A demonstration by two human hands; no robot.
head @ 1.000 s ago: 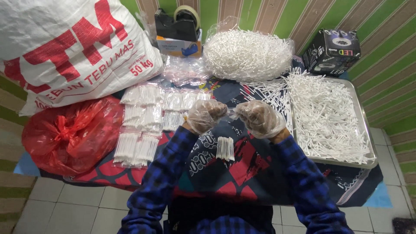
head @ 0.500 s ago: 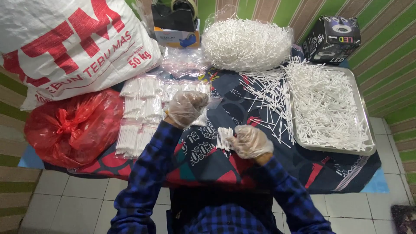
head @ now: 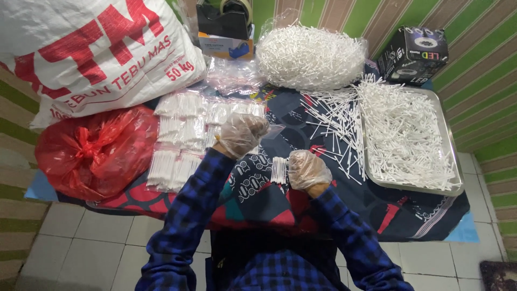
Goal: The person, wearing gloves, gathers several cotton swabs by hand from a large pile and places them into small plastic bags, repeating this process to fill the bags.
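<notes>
**Gloved hands with a bundle of white sticks and a clear bag**

The right hand (head: 308, 170), in a thin clear glove, has its fingers clamped on a small bundle (head: 279, 170) of white sticks, held upright near the front middle of the patterned cloth (head: 258, 188). The left hand (head: 242, 133), gloved too, is raised just above and to the left of it; its fingers are together, pinching a small clear bag (head: 274, 129) that juts out to the right.

Behind the left hand, toward the cloth's left side, lie rows of filled packets (head: 183, 134) of the same sticks. At the right edge sits a metal tray (head: 451, 161) heaped with loose sticks (head: 404, 134), and more of them are scattered on the cloth just left of it. At the back middle rests a big clear sack (head: 309, 56) full of sticks, with a tape dispenser (head: 226, 24) to its left and a black box (head: 412, 54) at the back right corner. A red bag (head: 86, 151) lies at the left edge, with a large white sack (head: 81, 48) behind it. Blue checked sleeves (head: 183, 226) cover both arms.
</notes>
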